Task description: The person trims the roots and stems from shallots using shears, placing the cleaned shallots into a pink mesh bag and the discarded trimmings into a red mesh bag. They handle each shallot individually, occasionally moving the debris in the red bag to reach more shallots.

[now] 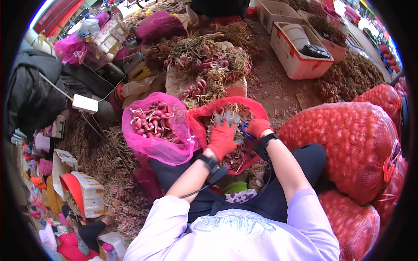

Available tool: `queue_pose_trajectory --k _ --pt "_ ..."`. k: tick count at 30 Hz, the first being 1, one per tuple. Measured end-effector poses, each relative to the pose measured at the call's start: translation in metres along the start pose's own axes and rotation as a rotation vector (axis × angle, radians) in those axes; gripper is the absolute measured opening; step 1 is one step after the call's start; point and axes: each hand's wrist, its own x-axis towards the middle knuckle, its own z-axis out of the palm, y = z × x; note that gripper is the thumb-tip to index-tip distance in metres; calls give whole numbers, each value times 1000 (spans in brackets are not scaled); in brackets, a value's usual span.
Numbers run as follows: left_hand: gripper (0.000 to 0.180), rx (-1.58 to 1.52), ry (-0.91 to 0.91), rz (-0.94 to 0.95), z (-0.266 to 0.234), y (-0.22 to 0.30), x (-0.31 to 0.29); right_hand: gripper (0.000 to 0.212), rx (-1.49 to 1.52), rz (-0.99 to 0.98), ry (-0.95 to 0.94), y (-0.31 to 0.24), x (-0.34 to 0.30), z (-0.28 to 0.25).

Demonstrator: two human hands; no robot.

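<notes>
My left hand (224, 138), in a red glove with grey fingertips, lies over the open red mesh bag (197, 114) between my knees. Its fingers are stretched and apart. Beside it, my right hand (258, 127), gloved in red too, is closed around the blue handle of what look like scissors (247, 131); the blades cannot be made out. Dry stalks and skins (237, 111) fill the red bag under both hands. To the left, touching it, stands a pink mesh bag (150, 148) holding trimmed shallots (153, 122).
Beyond the bags, a heap of shallots with dry stalks (209, 61) lies on a low support. Full red mesh sacks (344, 143) crowd my right side. A white crate (300, 65) stands at the far right. A white box on a cable (85, 103) hangs at left.
</notes>
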Motion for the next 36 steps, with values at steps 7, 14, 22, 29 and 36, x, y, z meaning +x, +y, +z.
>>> queue_pose_trajectory --k 7,14,22,29,36 --pt "87 -213 -469 -320 79 -22 45 38 -175 26 170 23 -81 -44" --pt "51 -913 -490 -132 -1 -82 78 42 323 -34 288 62 -81 -3" --pt "62 -283 294 -314 -2 -194 141 42 272 -15 488 41 -75 -22" --pt "48 -147 -249 -369 31 -174 138 40 194 18 577 52 -73 -18" --pt "60 -613 146 73 -14 -72 91 38 204 0 503 53 -59 -19"
